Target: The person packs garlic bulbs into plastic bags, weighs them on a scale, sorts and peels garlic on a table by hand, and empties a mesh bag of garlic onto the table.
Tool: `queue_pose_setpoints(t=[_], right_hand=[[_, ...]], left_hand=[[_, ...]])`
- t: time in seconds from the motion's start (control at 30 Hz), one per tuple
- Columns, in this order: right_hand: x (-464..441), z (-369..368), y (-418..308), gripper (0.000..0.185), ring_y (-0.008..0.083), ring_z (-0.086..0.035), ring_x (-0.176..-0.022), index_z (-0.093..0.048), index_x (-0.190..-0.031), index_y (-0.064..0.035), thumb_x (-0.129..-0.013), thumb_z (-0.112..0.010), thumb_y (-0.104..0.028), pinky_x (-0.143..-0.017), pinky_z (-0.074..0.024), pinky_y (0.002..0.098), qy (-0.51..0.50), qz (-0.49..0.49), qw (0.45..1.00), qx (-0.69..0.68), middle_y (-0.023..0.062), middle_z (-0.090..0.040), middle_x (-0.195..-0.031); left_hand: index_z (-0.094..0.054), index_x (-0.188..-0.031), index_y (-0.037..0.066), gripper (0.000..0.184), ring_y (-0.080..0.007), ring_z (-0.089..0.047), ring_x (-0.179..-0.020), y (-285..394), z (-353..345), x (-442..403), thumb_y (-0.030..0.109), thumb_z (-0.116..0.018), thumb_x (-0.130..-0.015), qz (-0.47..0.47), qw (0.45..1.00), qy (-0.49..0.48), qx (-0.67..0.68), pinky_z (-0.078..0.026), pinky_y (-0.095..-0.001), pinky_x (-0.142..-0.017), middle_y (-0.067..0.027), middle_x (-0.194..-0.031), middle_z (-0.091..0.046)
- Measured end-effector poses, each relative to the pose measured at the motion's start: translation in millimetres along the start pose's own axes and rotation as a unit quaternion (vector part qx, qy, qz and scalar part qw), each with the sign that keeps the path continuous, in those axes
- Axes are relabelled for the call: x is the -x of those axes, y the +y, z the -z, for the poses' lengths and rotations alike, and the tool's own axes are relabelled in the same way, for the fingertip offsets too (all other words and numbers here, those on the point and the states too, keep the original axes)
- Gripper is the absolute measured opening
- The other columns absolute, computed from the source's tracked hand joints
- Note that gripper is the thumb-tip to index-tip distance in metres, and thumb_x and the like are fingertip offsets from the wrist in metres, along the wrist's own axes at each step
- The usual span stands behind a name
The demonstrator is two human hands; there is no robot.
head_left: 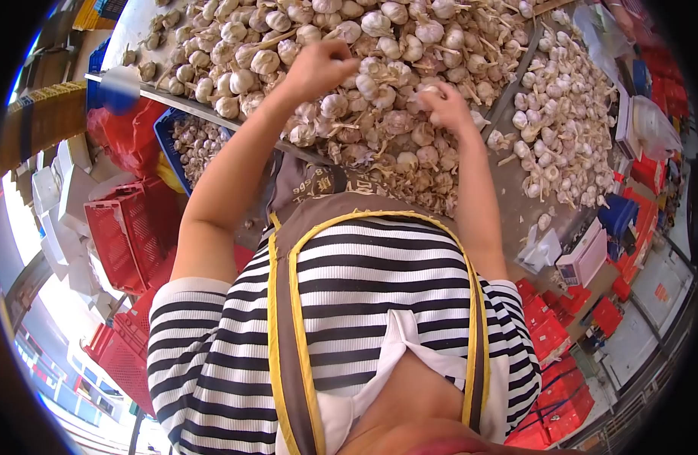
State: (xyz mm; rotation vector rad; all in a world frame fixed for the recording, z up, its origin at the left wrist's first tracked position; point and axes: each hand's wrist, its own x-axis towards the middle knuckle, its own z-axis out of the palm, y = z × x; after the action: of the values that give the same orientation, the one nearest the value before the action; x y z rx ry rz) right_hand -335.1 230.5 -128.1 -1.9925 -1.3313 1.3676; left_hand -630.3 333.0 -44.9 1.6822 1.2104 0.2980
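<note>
A big heap of garlic bulbs [379,76] with dry stems covers the table in front of me. My left hand [322,70] is over the left middle of the heap, its fingers curled in; I cannot make out what is between them. Farther right, my right hand [446,108] is closed with the fingertips around a pale garlic bulb [430,89], partly hidden by the fingers. Between the two hands lie more bulbs. Closer to my apron [341,189], a pile of garlic and loose skins rests against the table's near side.
A second garlic pile [554,114] spreads on the right, beyond a dark divider. To the left, a blue crate [169,144] holds small garlic pieces beside a red crate [125,235]. White boxes [65,205] stand farther left. On the right are a pink-white box [582,258] and red crates [550,394].
</note>
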Motion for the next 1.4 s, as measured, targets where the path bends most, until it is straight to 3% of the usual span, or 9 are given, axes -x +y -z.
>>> queue_pose_setpoints(t=[0.03,0.1,0.23,0.43,0.5,0.63,1.03,1.17,1.4], right_hand=[[8.7,9.1,-11.8,0.057,0.023,-0.066,-0.085,-0.057,-0.121,-0.0097,-0.078,-0.063,-0.046,-0.07,-0.0541,0.0348,-0.003,0.0,1.0,0.001,0.0101,-0.065,-0.104],[34.8,32.6,-40.7,0.049,0.0187,-0.065,-0.077,-0.051,-0.126,-0.0099,-0.085,-0.057,-0.035,-0.057,-0.0553,0.029,-0.123,-0.034,0.917,-0.378,0.0102,-0.064,-0.1],[52.4,32.6,-64.4,0.039,0.0157,-0.063,-0.066,-0.049,-0.121,-0.0095,-0.091,-0.056,-0.034,-0.053,-0.0546,0.0264,-0.088,0.017,0.887,-0.453,0.0108,-0.061,-0.097],[27.6,-4.8,-48.3,0.034,0.0194,-0.065,-0.076,-0.059,-0.11,-0.0093,-0.086,-0.064,-0.034,-0.059,-0.0513,0.0299,-0.118,-0.032,0.959,-0.257,0.0127,-0.063,-0.083],[18.9,-29.8,-50.5,0.046,0.0263,-0.064,-0.084,-0.06,-0.114,-0.0106,-0.079,-0.068,-0.041,-0.07,-0.0521,0.0374,-0.018,0.148,0.981,0.121,0.017,-0.063,-0.093],[27.2,-58.7,-101.7,0.055,0.031,-0.061,-0.097,-0.06,-0.12,-0.0129,-0.077,-0.069,-0.046,-0.081,-0.0487,0.0426,0.019,0.076,0.911,0.405,0.0159,-0.059,-0.106],[31.0,-56.0,-105.4,0.066,0.027,-0.065,-0.091,-0.058,-0.118,-0.0131,-0.071,-0.069,-0.058,-0.07,-0.0541,0.0358,-0.019,0.072,0.899,0.433,0.0133,-0.059,-0.106],[5.6,-85.2,-96.4,0.041,0.0232,-0.068,-0.079,-0.069,-0.096,-0.0092,-0.074,-0.071,-0.044,-0.059,-0.0532,0.0328,0.024,0.089,0.887,0.452,0.0089,-0.068,-0.095],[34.0,-41.9,-98.8,0.046,0.0234,-0.066,-0.086,-0.069,-0.095,-0.0083,-0.077,-0.065,-0.051,-0.07,-0.0529,0.0348,-0.022,0.046,0.954,0.297,0.0108,-0.068,-0.09]], left_hand=[[-0.062,-0.1,0.008,0.026,-0.0158,-0.059,-0.069,6.9,-8.6,9.1,0.024,-0.061,-0.08,-0.031,0.996,-0.002,-0.082,-0.048,-0.031,-0.063,-0.0061,-0.08,-0.063],[-0.061,-0.102,0.013,0.028,-0.0214,-0.064,-0.075,8.5,-33.5,17.6,0.028,-0.064,-0.079,-0.121,0.964,-0.003,-0.238,-0.051,-0.0361,-0.065,-0.0094,-0.086,-0.066],[-0.064,-0.101,0.014,0.028,-0.0226,-0.065,-0.072,1.7,-56.8,6.2,0.033,-0.063,-0.08,-0.143,0.933,-0.009,-0.329,-0.051,-0.0369,-0.059,-0.0101,-0.078,-0.066],[-0.064,-0.111,0.007,0.053,-0.0152,-0.063,-0.062,0.4,-22.8,2.9,0.053,-0.06,-0.084,0.116,0.986,-0.099,0.06,-0.05,-0.0291,-0.054,-0.0076,-0.07,-0.065],[-0.063,-0.099,0.002,0.048,-0.0126,-0.062,-0.06,-1.3,-19.3,13.5,0.048,-0.058,-0.087,0.172,0.904,-0.043,0.389,-0.044,-0.0247,-0.044,-0.0058,-0.067,-0.062],[-0.06,-0.089,0.005,0.043,-0.0139,-0.062,-0.057,-12.3,-10.0,27.7,0.049,-0.057,-0.088,0.195,0.835,-0.105,0.504,-0.044,-0.0242,-0.043,-0.0066,-0.07,-0.063],[-0.054,-0.096,0.006,0.038,-0.0178,-0.058,-0.057,-14.6,-21.9,39.0,0.043,-0.051,-0.092,0.153,0.843,-0.117,0.502,-0.039,-0.027,-0.045,-0.0085,-0.067,-0.06],[-0.054,-0.097,0.005,0.036,-0.0178,-0.058,-0.057,-1.1,-27.3,38.0,0.041,-0.051,-0.092,0.175,0.87,-0.105,0.449,-0.04,-0.0267,-0.045,-0.0087,-0.068,-0.06],[-0.057,-0.104,0.003,0.028,-0.0166,-0.059,-0.065,24.5,-35.9,35.5,0.029,-0.053,-0.094,0.115,0.901,-0.037,0.416,-0.045,-0.0263,-0.054,-0.0075,-0.078,-0.062]])
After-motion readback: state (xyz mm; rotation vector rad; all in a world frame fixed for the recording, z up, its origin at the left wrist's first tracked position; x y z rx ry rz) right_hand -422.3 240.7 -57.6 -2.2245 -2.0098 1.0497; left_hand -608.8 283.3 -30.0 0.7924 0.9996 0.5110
